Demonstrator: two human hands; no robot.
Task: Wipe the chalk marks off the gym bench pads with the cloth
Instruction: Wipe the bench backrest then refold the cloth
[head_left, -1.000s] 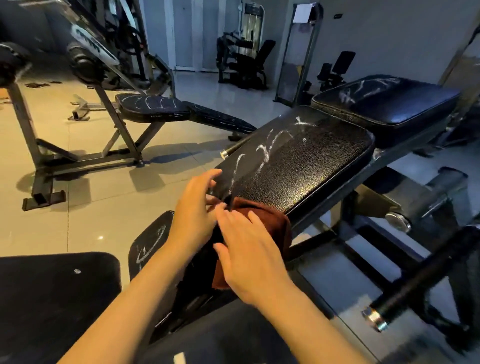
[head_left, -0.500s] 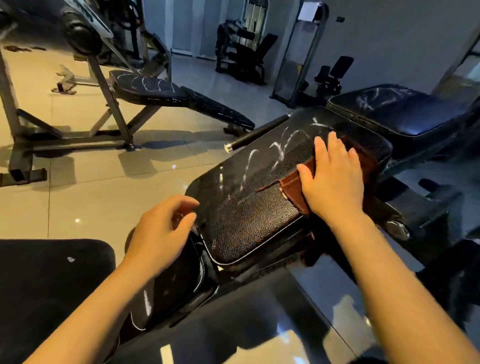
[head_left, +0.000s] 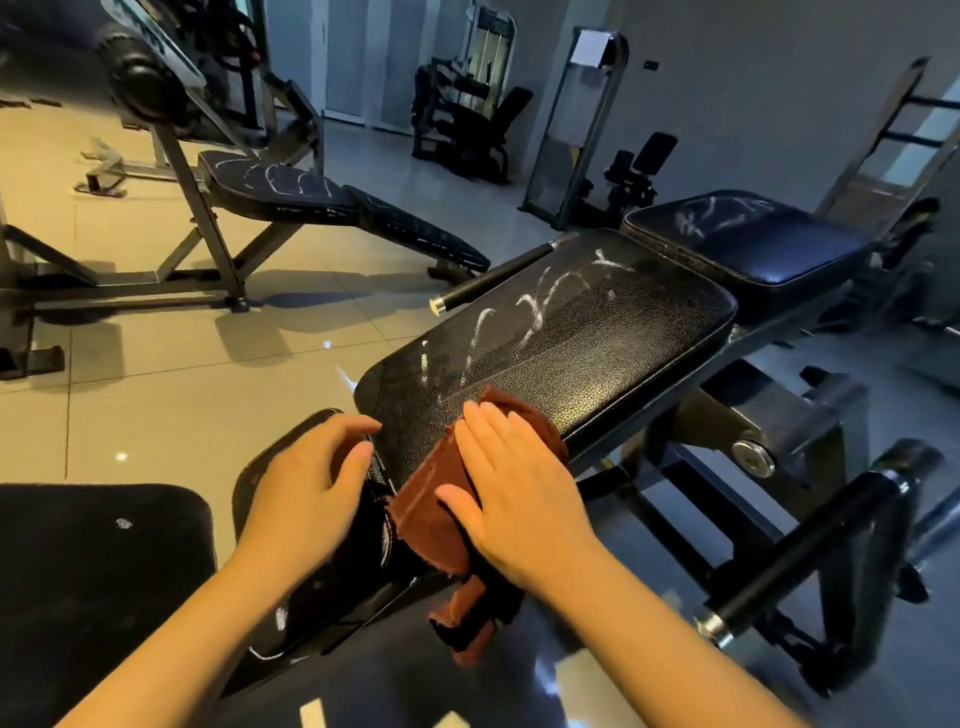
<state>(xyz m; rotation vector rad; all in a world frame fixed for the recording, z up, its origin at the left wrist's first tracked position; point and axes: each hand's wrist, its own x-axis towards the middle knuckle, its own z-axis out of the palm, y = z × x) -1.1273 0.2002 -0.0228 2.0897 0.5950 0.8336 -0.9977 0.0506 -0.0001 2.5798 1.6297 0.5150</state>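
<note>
Head view: my flat right hand (head_left: 519, 480) has dragged the rust-brown cloth (head_left: 431, 506) back from the far end to the near edge of the black leather bench pad (head_left: 597, 338). White chalk marks (head_left: 524, 312) remain along its left side, so more passes are likely needed; my left hand (head_left: 306, 493), fingers loosely curled, steadies the pad's near-left corner.

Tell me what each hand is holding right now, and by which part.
Neither grips anything. The right hand presses flat on the brown cloth at the bench pad near edge. The left hand rests at that pad's corner.

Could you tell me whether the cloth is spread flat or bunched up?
Bunched: the cloth lies rumpled under the right hand, one end hanging off the pad.
</note>
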